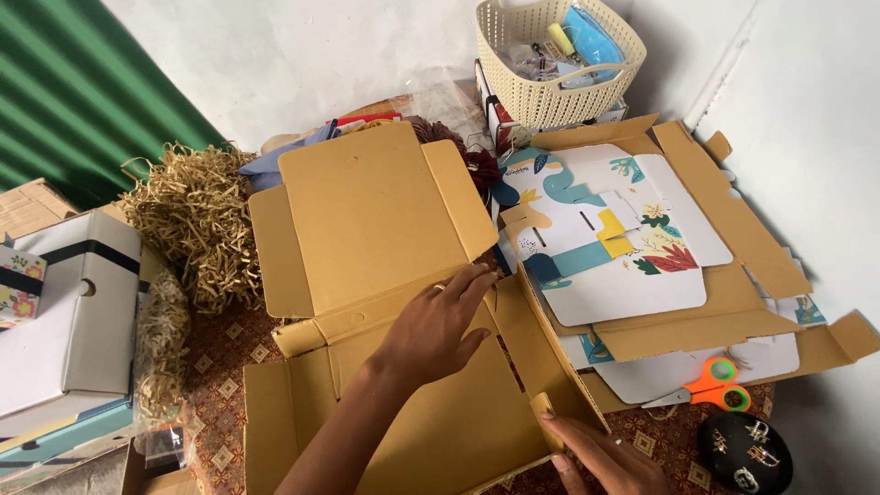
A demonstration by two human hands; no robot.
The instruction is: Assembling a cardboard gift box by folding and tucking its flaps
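— Brown corrugated card fills the middle. What are the hands doing?

— The left hand (438, 328) lies flat, fingers spread, pressing the inner fold of the unfolded cardboard box (385, 275). The right hand (605, 458) pinches the box's upturned right side flap (541, 357) near its lower corner, holding it upright.

— Where does the box lie?

— Flat on the patterned worktop (225, 348), its lid panel pointing away from the person, its near edge running off the bottom of the frame.

— Any open room at the edges?

— Little. The right flap stands against a stack of printed and brown box blanks (632, 266); orange-handled scissors (710, 385) lie on that stack's near edge, beside a black round object (744, 451). To the left, only a narrow strip of worktop separates the box from shredded paper filler (197, 220) and a white box with a dark band (73, 302). A cream woven basket (550, 64) sits at the far wall, well apart.
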